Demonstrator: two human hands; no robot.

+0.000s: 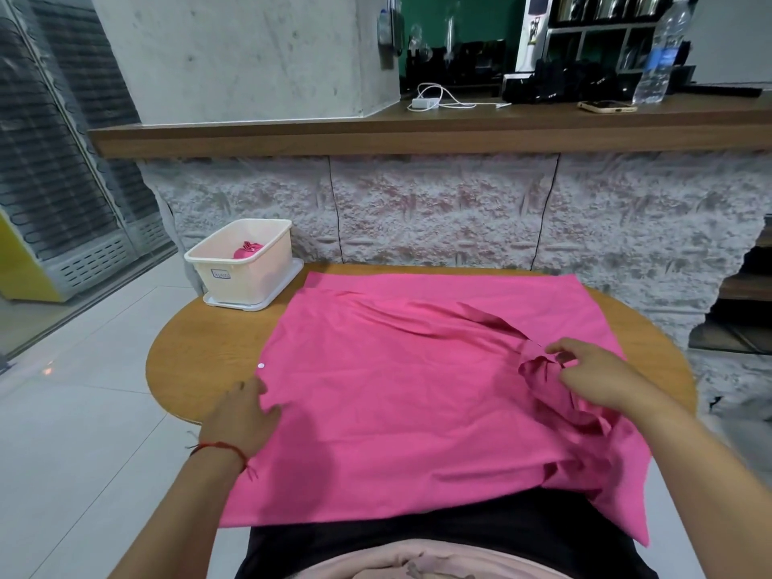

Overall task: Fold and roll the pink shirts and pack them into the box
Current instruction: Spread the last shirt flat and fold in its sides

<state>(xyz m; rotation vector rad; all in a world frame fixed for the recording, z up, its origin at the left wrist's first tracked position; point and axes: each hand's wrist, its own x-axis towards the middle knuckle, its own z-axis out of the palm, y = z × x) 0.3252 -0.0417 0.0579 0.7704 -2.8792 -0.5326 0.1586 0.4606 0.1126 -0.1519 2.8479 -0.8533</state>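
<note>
Where the round wooden bench [200,348] curves away at far left, a white plastic box [246,282] stands on a white tray [290,280], with one rolled pink shirt [247,250] inside.

Left hand [240,420]: red thread bracelet [219,447] at the wrist, fingers flat and slightly spread, pressing the left edge of the spread shirt, just below a white button [261,365].

Pink shirt [397,403]: laid open over most of the bench, near edge hanging off toward the person, right side rumpled.

Right hand [593,378]: thumb and forefinger pinching a bunched fold of the shirt's right side, lifted slightly off the bench.

Back bench [292,135], higher up: white charger with cable [424,103], phone [605,105], water bottle [662,56].
</note>
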